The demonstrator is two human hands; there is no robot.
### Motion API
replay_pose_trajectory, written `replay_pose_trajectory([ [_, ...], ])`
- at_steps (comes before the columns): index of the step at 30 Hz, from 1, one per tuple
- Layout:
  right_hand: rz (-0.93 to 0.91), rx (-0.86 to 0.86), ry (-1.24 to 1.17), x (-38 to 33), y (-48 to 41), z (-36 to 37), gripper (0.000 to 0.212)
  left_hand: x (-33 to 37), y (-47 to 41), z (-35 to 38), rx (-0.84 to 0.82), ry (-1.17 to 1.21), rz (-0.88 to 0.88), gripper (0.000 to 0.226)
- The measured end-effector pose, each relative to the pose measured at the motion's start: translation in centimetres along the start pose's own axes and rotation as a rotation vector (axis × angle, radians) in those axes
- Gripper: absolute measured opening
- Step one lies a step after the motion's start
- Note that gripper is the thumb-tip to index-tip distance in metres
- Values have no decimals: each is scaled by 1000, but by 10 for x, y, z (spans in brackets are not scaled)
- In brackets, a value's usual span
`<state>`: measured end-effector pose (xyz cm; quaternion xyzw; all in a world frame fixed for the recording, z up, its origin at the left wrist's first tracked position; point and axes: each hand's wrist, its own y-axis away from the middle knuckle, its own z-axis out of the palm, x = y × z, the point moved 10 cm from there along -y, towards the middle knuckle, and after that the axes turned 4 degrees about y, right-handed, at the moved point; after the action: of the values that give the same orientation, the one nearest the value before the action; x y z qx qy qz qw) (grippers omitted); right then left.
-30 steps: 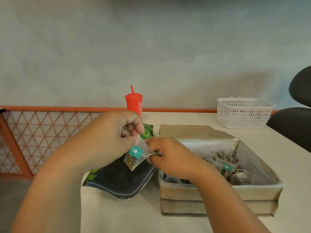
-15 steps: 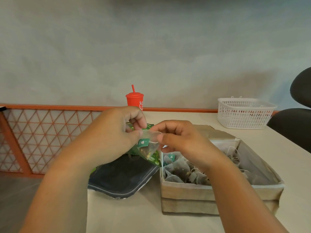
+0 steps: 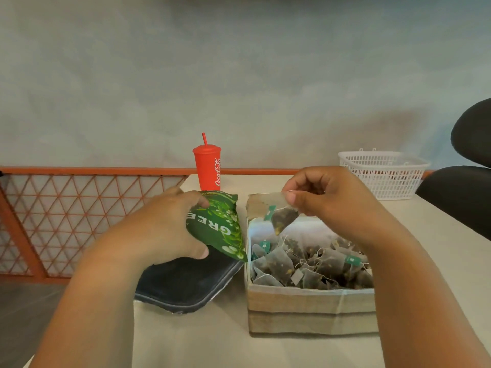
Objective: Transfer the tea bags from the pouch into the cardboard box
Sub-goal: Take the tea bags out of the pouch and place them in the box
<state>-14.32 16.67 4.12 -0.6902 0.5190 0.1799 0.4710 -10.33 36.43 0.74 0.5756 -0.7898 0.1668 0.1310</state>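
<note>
Over the box: one tea bag (image 3: 284, 217) hangs from the right hand (image 3: 337, 200), above the rear-left part of the box (image 3: 310, 306) and clear of the heap inside.
Right grip: thumb and forefinger are pinched narrow on the bag's top corner, and the other fingers are curled in.
Left grip: the left hand (image 3: 159, 229) is wrapped round the green pouch (image 3: 220, 229), just left of the box. The pouch's low corner is at the box's left rim; whether it touches I cannot tell.
Change: a second ago both hands held this bag together, left of the box and above the pouch. Half a second ago both still pinched it at the box's rear-left corner. Now the left hand has let go and taken the pouch, tipping it up, while the right alone has carried the bag across the rim.
Meaning: the bag looks freed and ready to drop, so this transfer seems all but done. The left hand is likely readying the pouch for the next pick.
Inside the box: a loose heap of bags (image 3: 305, 264) with tangled strings.
Left of the box: a black case (image 3: 186, 282) lies on the counter (image 3: 212, 346) under the pouch.
Behind the box: a red cup (image 3: 207, 168) stands to the left and a white basket (image 3: 382, 173) to the right.
</note>
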Motion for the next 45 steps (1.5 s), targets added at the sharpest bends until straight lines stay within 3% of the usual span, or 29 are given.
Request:
replay_pose_trajectory([
  [2,27,33,14,7,2,-14,13,-8,-3,6,-35,-56,-40,77],
  [5,75,68,63,21,4,-30,12,-13,-7,8,-22,-93,-40,69],
  [10,157,41,274,49,4,-34,12,-5,-11,-3,130,24,62,52],
  [15,251,-21,448,81,3,-24,14,-1,-9,-21,280,75,107,48],
  [18,314,-122,572,99,6,-16,5,6,-2,-30,339,108,153,45],
  [20,326,-109,555,99,6,-19,8,9,0,-35,367,114,179,44],
  [30,63,-40,274,18,-1,-2,9,31,14,-54,557,83,288,27],
  [34,-108,-136,153,-30,5,36,12,39,20,-58,611,110,318,23],
  [38,-193,-280,349,-39,9,75,30,48,25,-61,647,109,372,21],
  [42,-223,-252,489,-36,7,81,60,56,33,-65,672,142,409,18],
  [45,-224,-236,491,-36,7,80,68,66,41,-67,622,183,438,14],
])
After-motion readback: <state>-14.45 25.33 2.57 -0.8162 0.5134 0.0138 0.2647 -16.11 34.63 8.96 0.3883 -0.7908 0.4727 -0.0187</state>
